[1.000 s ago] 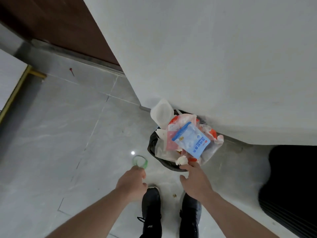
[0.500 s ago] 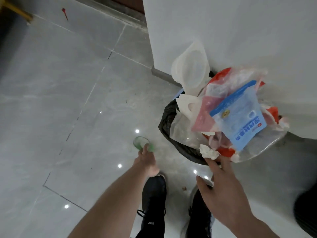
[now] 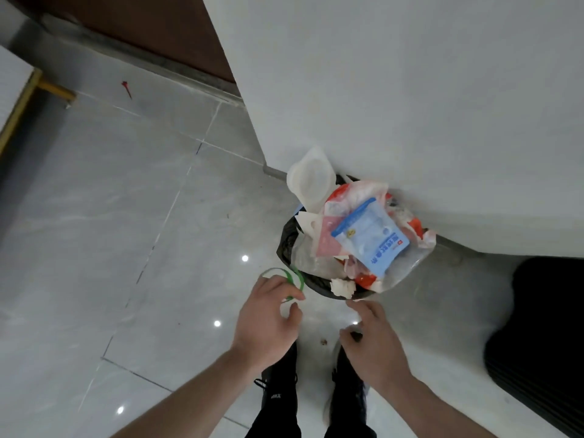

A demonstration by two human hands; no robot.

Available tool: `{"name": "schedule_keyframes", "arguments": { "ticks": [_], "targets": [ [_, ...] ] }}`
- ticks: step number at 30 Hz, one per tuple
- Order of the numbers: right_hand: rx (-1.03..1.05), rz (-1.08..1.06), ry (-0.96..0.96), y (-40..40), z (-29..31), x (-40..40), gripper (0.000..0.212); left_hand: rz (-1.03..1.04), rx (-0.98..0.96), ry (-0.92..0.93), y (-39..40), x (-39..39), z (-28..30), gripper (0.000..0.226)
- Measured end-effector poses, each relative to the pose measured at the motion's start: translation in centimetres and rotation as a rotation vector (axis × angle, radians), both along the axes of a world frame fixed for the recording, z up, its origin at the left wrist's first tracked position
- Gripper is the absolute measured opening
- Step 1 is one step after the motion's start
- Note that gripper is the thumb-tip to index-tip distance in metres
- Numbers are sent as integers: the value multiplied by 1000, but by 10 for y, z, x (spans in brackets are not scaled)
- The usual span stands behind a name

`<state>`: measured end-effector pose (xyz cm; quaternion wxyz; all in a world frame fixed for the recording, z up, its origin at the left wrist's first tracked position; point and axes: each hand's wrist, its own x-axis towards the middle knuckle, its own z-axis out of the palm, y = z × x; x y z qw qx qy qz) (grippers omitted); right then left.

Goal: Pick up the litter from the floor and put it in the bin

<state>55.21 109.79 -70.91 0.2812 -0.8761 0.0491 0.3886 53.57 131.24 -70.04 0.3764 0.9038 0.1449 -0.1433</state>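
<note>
A thin green plastic ring (image 3: 292, 276) is pinched in the fingers of my left hand (image 3: 268, 317), held above the floor just left of the bin. The bin (image 3: 286, 245) has a black liner and stands against a white wall, overfilled with wrappers, a blue packet (image 3: 369, 235) and a white plastic lid (image 3: 311, 178). A crumpled white tissue (image 3: 343, 286) sits at the bin's near rim. My right hand (image 3: 374, 339) hovers just below that rim with its fingers loosely apart and nothing in them.
Grey tiled floor (image 3: 126, 232) spreads to the left. A small red scrap (image 3: 127, 88) lies far off near a brown door. A tiny brown crumb (image 3: 323, 342) lies between my black shoes. A black ribbed object (image 3: 543, 336) stands at the right.
My left hand has lifted the green ring off the floor and brought it nearer the bin's rim. The view pulled back as I rose. My right hand stays by the rim.
</note>
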Motion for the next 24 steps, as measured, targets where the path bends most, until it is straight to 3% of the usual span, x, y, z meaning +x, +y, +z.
{"name": "schedule_keyframes", "arguments": {
  "ticks": [3, 6, 9, 12, 18, 24],
  "targets": [
    [33, -103, 95, 6, 3, 1, 53, -177, -42, -21, -19, 16, 33, 20],
    [24, -259, 153, 12, 5, 3, 39, -424, 8, -65, -39, 35, 27, 29],
    [22, -398, 222, 9, 1, -5, 33, -555, 40, 94, -53, 52, 1, 43],
    [26, -433, 266, 5, -1, -13, 32, -591, 80, 223, -61, 64, -12, 45],
    [26, -404, 246, -2, 17, -15, 30, -554, 144, 264, -61, 57, 1, 33],
    [-58, -352, 154, -8, 80, -4, 43, -514, 125, 285, -30, 41, 62, 35]
  ]
}}
